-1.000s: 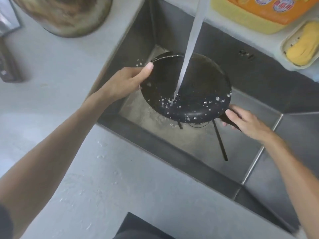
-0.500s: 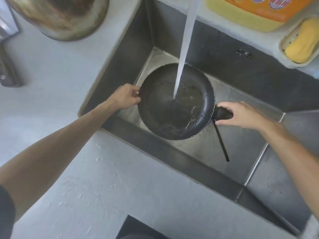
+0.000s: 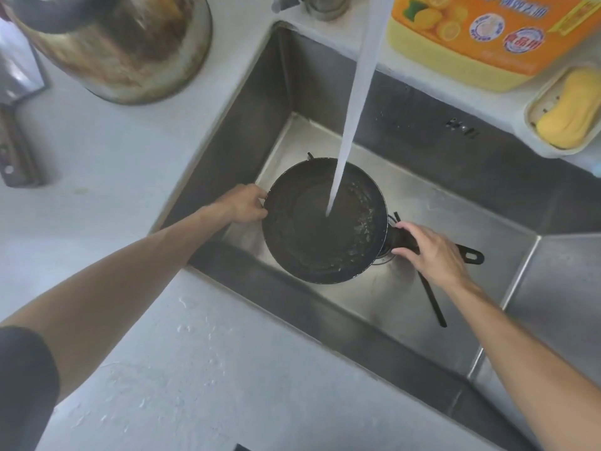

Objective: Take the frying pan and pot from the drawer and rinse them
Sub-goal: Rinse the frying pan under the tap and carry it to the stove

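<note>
Frying pan (image 3: pixel 320 222) under running water in a steel sink (image 3: pixel 422 320), pale grey counter (image 3: pixel 195 369) around.
Head view: left hand (image 3: pixel 244 205) grips the pan's rim; right hand (image 3: pixel 432 252) curls round its handle. Pot (image 3: pixel 123 43) and knife (image 3: pixel 16 135) on counter left; detergent bottle (image 3: pixel 481 34) and soap dish (image 3: pixel 566 112) behind sink; black utensil (image 3: pixel 432 301) on basin floor.

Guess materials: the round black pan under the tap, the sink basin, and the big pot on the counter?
Round black frying pan: probably metal with a dark matte non-stick coating, since the wet inside stays dull; black handle looks plastic. Grey sink basin: brushed stainless steel by its soft reflections and folded corners. Large round steel pot: shiny bare metal, likely stainless, with brown scorch stains.
</note>
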Demonstrator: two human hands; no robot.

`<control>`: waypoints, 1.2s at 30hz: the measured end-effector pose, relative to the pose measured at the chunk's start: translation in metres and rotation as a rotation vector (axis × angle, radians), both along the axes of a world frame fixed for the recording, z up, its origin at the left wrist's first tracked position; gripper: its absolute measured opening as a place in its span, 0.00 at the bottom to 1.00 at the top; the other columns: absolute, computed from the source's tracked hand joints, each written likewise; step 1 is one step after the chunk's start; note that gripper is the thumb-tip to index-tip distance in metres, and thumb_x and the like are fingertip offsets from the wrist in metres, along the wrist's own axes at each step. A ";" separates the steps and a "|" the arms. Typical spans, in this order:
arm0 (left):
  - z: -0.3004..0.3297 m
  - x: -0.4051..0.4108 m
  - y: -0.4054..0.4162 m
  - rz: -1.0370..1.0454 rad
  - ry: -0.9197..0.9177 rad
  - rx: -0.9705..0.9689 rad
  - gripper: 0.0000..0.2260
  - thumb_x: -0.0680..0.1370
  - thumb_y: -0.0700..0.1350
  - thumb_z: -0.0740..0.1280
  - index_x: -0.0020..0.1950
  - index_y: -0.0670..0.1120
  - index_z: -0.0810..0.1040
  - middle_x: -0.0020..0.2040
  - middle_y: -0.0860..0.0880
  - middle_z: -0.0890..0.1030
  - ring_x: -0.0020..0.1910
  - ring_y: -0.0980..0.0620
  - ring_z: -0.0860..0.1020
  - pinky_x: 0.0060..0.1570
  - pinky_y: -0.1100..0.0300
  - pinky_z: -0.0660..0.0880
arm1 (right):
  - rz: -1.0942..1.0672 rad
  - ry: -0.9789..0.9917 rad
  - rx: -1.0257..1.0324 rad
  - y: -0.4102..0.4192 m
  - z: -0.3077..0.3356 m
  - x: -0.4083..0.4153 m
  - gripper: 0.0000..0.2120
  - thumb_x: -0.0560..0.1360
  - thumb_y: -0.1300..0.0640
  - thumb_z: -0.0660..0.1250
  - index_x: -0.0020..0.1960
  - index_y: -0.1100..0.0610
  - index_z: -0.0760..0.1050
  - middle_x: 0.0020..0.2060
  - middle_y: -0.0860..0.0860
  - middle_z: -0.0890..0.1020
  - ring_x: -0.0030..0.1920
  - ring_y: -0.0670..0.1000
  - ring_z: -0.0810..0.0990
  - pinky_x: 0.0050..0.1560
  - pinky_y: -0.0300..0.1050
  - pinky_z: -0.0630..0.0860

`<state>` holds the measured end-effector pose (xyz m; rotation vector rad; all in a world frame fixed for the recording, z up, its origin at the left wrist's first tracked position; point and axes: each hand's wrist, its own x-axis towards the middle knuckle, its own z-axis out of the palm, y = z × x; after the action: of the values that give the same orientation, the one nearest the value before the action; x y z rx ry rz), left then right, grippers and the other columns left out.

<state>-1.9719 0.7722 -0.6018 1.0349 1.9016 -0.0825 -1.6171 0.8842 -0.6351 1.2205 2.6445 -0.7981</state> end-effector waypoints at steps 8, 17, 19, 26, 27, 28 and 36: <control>-0.012 0.001 -0.001 0.048 -0.006 0.127 0.25 0.74 0.39 0.69 0.68 0.50 0.65 0.53 0.44 0.82 0.53 0.43 0.79 0.56 0.51 0.74 | -0.009 0.045 0.000 0.004 -0.006 0.000 0.22 0.69 0.50 0.73 0.61 0.52 0.73 0.50 0.50 0.83 0.47 0.56 0.81 0.49 0.49 0.74; 0.030 -0.004 0.010 -0.297 0.270 0.598 0.22 0.76 0.48 0.67 0.70 0.52 0.69 0.64 0.50 0.76 0.54 0.49 0.79 0.48 0.52 0.79 | 0.031 0.084 0.010 0.004 -0.005 0.001 0.19 0.69 0.53 0.74 0.58 0.50 0.74 0.48 0.48 0.82 0.46 0.55 0.81 0.48 0.49 0.75; 0.066 0.002 0.023 -0.044 0.238 0.899 0.16 0.77 0.50 0.65 0.64 0.52 0.75 0.54 0.54 0.80 0.45 0.54 0.80 0.45 0.56 0.79 | 0.017 0.082 0.000 0.004 -0.006 0.001 0.19 0.69 0.52 0.73 0.58 0.48 0.74 0.49 0.48 0.82 0.47 0.54 0.81 0.49 0.49 0.75; 0.140 0.002 0.074 0.353 0.134 1.198 0.19 0.76 0.49 0.68 0.65 0.48 0.70 0.44 0.55 0.77 0.38 0.60 0.76 0.36 0.70 0.72 | 0.023 0.063 0.017 0.003 -0.006 0.000 0.18 0.70 0.49 0.72 0.59 0.48 0.74 0.51 0.46 0.82 0.47 0.52 0.80 0.49 0.47 0.73; 0.138 0.002 0.081 0.336 0.129 1.159 0.21 0.75 0.50 0.69 0.67 0.49 0.70 0.45 0.53 0.78 0.37 0.61 0.76 0.36 0.69 0.73 | 0.021 0.065 0.017 0.003 -0.006 0.001 0.18 0.70 0.49 0.72 0.59 0.48 0.74 0.51 0.46 0.81 0.47 0.52 0.80 0.49 0.47 0.73; 0.136 0.002 0.086 0.312 0.140 1.136 0.21 0.75 0.52 0.68 0.66 0.50 0.71 0.45 0.52 0.79 0.37 0.61 0.76 0.37 0.66 0.75 | 0.022 0.069 0.021 0.003 -0.006 0.001 0.18 0.70 0.49 0.72 0.58 0.47 0.74 0.50 0.45 0.81 0.46 0.52 0.81 0.49 0.47 0.73; 0.129 -0.005 0.103 0.550 0.280 1.130 0.17 0.73 0.57 0.67 0.60 0.52 0.75 0.35 0.58 0.77 0.35 0.63 0.75 0.45 0.61 0.76 | 0.009 0.075 0.026 0.003 -0.005 0.000 0.18 0.69 0.51 0.74 0.58 0.49 0.75 0.48 0.46 0.82 0.45 0.53 0.81 0.47 0.47 0.74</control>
<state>-1.9771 0.8754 -0.4730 1.1539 2.4438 1.3526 -1.6172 0.8869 -0.6402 1.2071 2.7261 -0.8256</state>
